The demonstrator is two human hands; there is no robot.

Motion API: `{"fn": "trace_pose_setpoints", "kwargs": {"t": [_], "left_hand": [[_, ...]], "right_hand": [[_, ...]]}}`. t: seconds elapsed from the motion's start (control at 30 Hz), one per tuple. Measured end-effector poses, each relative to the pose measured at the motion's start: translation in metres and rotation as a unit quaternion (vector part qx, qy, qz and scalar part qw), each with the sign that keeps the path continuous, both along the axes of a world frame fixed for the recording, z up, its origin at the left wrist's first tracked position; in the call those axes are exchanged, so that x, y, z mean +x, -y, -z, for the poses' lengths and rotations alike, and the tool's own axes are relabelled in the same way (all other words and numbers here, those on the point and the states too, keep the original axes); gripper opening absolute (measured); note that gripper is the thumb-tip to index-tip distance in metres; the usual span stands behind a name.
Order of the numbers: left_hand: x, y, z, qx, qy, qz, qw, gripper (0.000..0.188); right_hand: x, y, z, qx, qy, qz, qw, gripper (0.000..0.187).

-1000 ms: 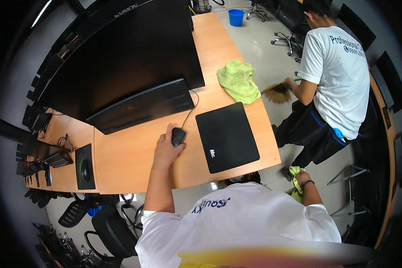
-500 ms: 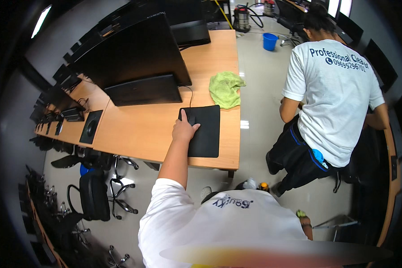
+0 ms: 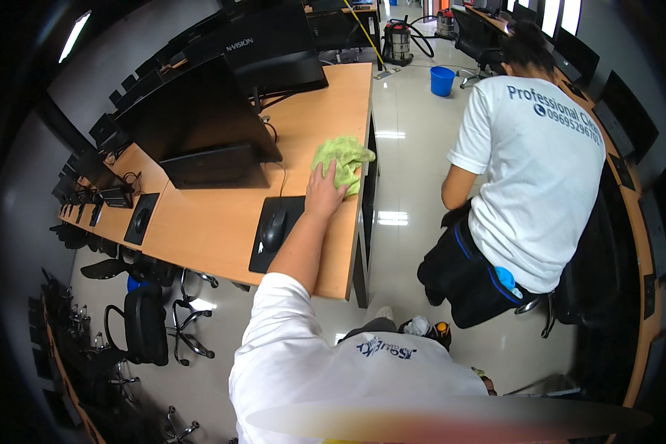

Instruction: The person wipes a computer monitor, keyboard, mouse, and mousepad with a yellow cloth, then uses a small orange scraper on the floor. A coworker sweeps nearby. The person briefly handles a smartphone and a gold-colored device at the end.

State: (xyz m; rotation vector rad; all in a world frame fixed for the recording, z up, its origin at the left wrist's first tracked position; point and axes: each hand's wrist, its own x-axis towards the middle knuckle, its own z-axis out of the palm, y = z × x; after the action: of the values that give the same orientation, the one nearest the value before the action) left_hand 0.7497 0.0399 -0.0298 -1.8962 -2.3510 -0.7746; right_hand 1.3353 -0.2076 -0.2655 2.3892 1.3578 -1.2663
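My left hand [image 3: 325,191] reaches over the right end of the wooden desk [image 3: 207,229]. Its fingers are stretched out on a crumpled light-green cloth [image 3: 345,157] that lies at the desk's edge. Under my forearm is a black mouse pad [image 3: 261,255] with a black mouse [image 3: 274,229] on it. Low in the picture, my right hand [image 3: 489,385] shows only in part beside my white shirt. A sliver of green cloth [image 3: 479,372] sticks out at it; the fingers themselves are hidden.
Black monitors [image 3: 200,126] line the desk. At the right, a co-worker in a white shirt [image 3: 525,170] bends toward another desk row. A blue bucket [image 3: 442,81], a vacuum cleaner [image 3: 397,43] and a mop [image 3: 385,72] stand farther back. An office chair [image 3: 146,325] is at the left.
My left hand has left the mouse and moved right and away from me onto the green cloth. The view has shifted, and the right hand shows less.
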Motion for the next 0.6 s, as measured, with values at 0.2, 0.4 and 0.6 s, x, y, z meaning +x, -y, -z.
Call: {"fn": "trace_pose_setpoints", "kwargs": {"t": [0.2, 0.4, 0.6], "left_hand": [[-0.009, -0.088, 0.009, -0.117, 0.001, -0.115, 0.987, 0.08], [0.034, -0.125, 0.057, -0.15, -0.057, 0.095, 0.982, 0.04], [0.088, -0.057, 0.045, -0.161, 0.171, 0.338, 0.911, 0.035]], "right_hand": [[0.0, -0.031, 0.019, -0.047, 0.023, -0.107, 0.993, 0.042], [-0.045, -0.117, -0.053, 0.028, 0.032, -0.259, 0.965, 0.041], [-0.152, -0.236, -0.194, 0.08, -0.06, -0.34, 0.935, 0.034]]}}
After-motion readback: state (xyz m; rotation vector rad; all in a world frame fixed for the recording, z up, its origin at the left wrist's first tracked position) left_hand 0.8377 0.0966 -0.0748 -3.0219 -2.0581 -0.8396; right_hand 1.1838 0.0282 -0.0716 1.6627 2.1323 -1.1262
